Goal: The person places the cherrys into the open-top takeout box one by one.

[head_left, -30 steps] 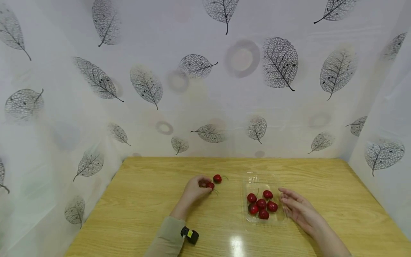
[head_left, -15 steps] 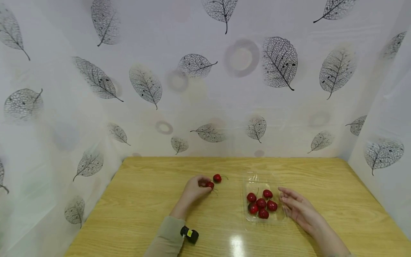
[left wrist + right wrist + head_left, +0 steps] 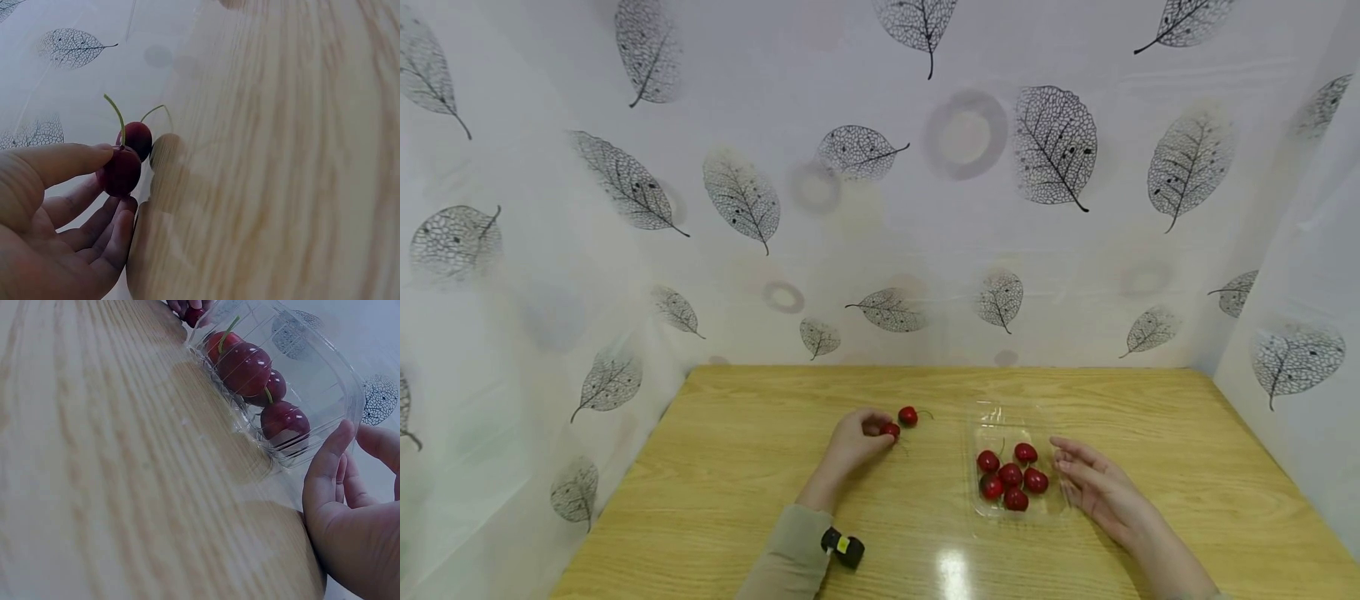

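Note:
Thumb and fingers of my left hand [image 3: 855, 439] pinch a dark red cherry [image 3: 120, 172] with a green stem, low over the table. Just behind it lies a second stemmed cherry [image 3: 907, 416]. A clear plastic box [image 3: 973, 500] stands right of middle, with several cherries [image 3: 1011, 476] gathered in its near part. My right hand [image 3: 1101, 492] is at the box's right side; in the right wrist view its thumb [image 3: 331, 453] and forefinger hold the rim at one end. The right hand's other fingers are partly hidden behind the thumb.
The wooden table [image 3: 760, 483] runs back to a pale leaf-printed curtain [image 3: 880, 225], which also closes off both sides. Between the left hand and the box lies a stretch of table. A small black camera [image 3: 844, 548] sits on the left wrist.

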`<state>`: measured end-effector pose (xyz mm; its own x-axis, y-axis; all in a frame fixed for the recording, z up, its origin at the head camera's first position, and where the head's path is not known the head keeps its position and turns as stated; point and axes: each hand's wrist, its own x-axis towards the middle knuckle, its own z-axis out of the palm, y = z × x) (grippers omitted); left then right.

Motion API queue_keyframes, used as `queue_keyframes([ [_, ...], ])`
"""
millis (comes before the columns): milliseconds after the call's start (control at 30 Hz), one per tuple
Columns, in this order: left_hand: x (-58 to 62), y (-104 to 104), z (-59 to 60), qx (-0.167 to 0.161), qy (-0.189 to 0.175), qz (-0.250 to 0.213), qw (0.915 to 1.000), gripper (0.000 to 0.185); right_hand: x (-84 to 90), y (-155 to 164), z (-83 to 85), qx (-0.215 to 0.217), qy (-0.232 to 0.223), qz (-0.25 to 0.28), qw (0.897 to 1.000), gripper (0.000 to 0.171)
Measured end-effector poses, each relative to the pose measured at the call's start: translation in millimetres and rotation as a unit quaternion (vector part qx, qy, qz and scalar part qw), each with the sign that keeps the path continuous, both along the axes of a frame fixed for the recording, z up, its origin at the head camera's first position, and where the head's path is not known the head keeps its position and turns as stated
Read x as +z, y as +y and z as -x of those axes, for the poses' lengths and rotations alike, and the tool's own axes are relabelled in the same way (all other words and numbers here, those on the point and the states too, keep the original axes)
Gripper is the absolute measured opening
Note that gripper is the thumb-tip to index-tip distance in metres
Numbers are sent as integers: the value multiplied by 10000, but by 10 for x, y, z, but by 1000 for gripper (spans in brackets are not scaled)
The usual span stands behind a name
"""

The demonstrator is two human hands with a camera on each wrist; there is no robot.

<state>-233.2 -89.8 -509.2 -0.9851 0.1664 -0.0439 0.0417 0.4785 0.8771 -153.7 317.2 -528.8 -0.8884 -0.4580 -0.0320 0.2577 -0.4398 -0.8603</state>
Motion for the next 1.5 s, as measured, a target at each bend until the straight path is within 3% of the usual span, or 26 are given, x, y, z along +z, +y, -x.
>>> queue_keyframes([
  [500, 56, 56, -29, 346, -178, -86, 9992, 30, 1, -7, 0, -109, -22, -131, 9999, 48],
  [800, 109, 142, -45, 324, -143, -216, 9991, 30, -1, -10, -3, -122, -44, -167, 9998, 48],
  [1100, 156, 220, -63, -55, -29, -363, 9993, 29, -1, -8, 2, -126, -7, -192, 9997, 47],
  [1500, 204, 327, -50, -271, 193, -354, 9988, 28, -9, -7, 3, -162, -44, -268, 9995, 48],
])
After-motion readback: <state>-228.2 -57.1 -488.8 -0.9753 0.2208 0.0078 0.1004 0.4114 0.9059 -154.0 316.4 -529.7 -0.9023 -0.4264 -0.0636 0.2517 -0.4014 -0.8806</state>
